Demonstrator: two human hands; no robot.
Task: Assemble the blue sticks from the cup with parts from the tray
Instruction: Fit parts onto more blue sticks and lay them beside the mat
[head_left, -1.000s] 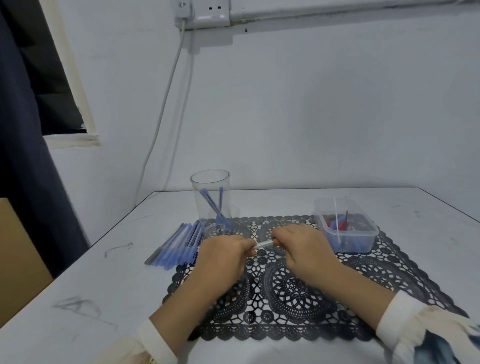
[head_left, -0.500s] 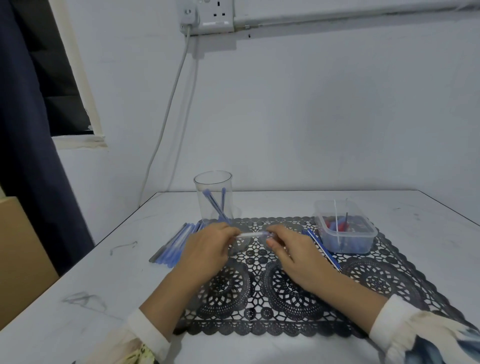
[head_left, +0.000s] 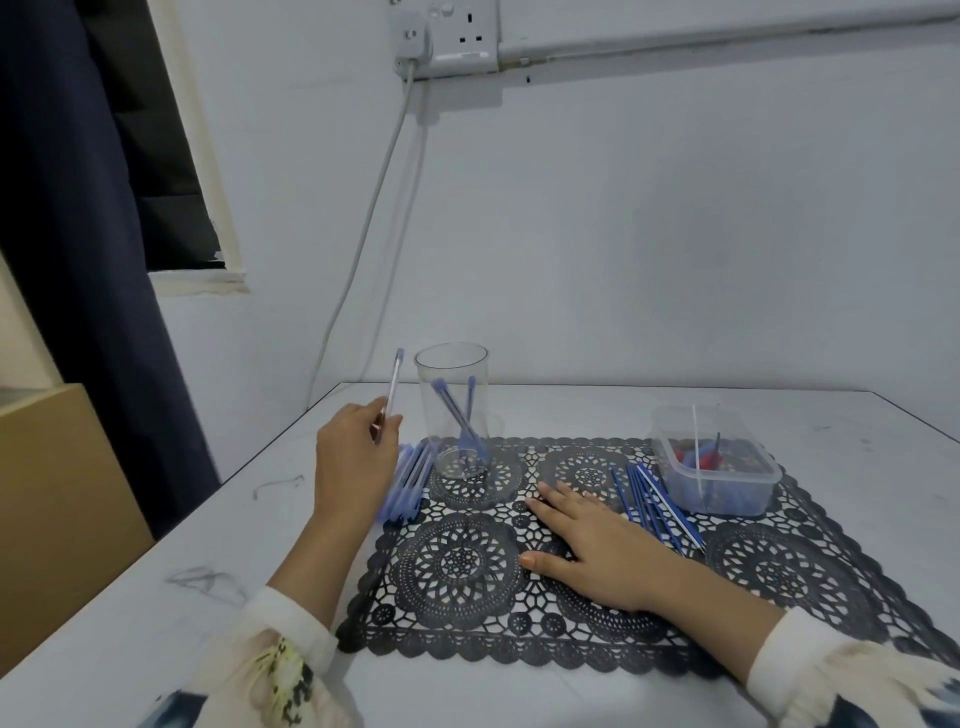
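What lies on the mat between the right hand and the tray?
A few loose blue sticks lie on the mat between the right hand and the tray. The head view shows this.

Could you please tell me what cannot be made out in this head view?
Head view:
Tray contents: too small and veiled by its cloudy wall; only red and blue bits show.
Pen pile: blurred, partly behind the left hand; count unclear.
Pen: its lower end is hidden by the left hand's fingers.
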